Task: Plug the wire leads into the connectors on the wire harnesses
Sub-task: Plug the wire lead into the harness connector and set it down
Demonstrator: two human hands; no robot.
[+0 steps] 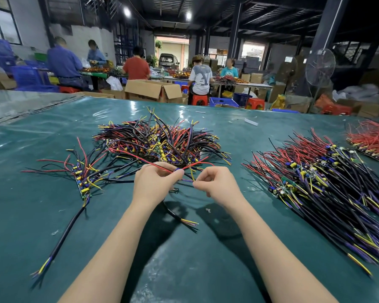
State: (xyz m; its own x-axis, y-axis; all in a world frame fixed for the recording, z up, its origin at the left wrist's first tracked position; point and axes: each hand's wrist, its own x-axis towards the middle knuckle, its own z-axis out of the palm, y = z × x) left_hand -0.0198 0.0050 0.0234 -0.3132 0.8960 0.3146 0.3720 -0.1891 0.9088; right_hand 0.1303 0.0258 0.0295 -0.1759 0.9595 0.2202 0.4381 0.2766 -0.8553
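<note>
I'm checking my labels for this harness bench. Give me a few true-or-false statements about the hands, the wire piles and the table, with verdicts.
1. The left hand and right hand each pinch thin wires. True.
2. The tangled pile lies beyond the hands. True.
3. The table cover is red. False: it is green.
4. The long fanned-out row of harnesses lies to the person's left. False: it lies to the right.
</note>
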